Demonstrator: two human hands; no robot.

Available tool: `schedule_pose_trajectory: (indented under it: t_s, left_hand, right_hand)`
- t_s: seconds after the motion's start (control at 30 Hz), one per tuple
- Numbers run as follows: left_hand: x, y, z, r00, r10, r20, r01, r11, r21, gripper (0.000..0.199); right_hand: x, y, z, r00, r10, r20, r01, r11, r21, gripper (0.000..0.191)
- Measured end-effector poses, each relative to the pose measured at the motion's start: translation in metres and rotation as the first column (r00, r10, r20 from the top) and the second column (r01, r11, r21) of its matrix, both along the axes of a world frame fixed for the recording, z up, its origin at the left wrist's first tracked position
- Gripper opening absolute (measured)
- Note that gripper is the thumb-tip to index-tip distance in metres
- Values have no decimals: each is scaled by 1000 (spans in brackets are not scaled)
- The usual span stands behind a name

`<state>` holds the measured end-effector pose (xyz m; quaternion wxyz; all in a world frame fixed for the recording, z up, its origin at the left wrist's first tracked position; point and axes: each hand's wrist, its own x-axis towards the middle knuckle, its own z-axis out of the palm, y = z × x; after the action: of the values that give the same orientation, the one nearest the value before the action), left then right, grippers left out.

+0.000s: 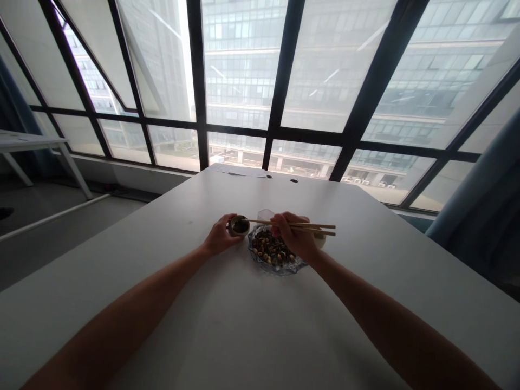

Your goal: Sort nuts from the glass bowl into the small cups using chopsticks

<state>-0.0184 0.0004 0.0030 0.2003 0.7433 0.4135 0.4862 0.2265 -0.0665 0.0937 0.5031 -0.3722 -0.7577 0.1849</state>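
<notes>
My left hand is wrapped round a small cup, tipped so that its dark inside shows. In my right hand is a pair of wooden chopsticks, held nearly level with their thin tips at the mouth of the cup. Whether the tips grip anything is too small to tell. Below the right hand sits a clear, wavy-edged dish of mixed nuts and dark seeds. A pale round container is partly hidden behind the right hand, and a clear plastic container stands behind the dish.
Everything stands on a white table. Sheets of paper lie at its far edge, near two dark holes. Beyond it are black-framed windows. A blue curtain hangs at the right, and another white table stands at the left.
</notes>
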Motion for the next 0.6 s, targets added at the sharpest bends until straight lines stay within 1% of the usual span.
schedule_pose_trajectory:
  t_s: [0.07, 0.1, 0.13, 0.2, 0.27, 0.3, 0.37, 0.43, 0.5, 0.6]
  left_hand:
    - [0, 0, 0, 1000, -3, -4, 3, 1000, 11, 70]
    - [0, 0, 0, 1000, -2, -7, 2, 1000, 16, 70]
    - [0, 0, 0, 1000, 1, -10, 0, 1000, 22, 70]
    - [1, 0, 0, 1000, 11, -19, -11, 1000, 29, 69]
    - [1, 0, 0, 999, 22, -29, -21, 999, 23, 70]
    - [1, 0, 0, 999, 26, -33, -25, 1000, 17, 71]
    - [1, 0, 0, 999, 30, -38, -30, 1000, 4, 72]
    - [0, 1, 0, 998, 34, -44, -34, 999, -2, 72]
    - [0, 1, 0, 998, 36, -46, -36, 999, -6, 72]
    - [0, 0, 1, 999, 34, -37, -35, 999, -19, 73]
  right_hand:
    - [-7, 8, 2, 994, 36, 99, -36, 999, 6, 50]
    - [-9, 11, 3, 992, 43, 118, -43, 999, -4, 50]
    - [-8, 13, 4, 994, 39, 105, -37, 999, -22, 51]
    - [-3, 13, 4, 1000, -12, -11, 11, 998, -62, 51]
    - [9, 11, 3, 986, -86, -142, 72, 992, -99, 52]
    - [16, 9, 3, 976, -121, -181, 102, 989, -111, 54]
    - [29, 5, 3, 967, -159, -197, 137, 983, -120, 56]
    - [40, 2, 2, 980, -144, -135, 128, 984, -120, 56]
    - [45, -1, 1, 996, -92, -12, 90, 990, -110, 55]
    - [44, -6, 3, 981, -45, 188, 58, 996, -62, 55]
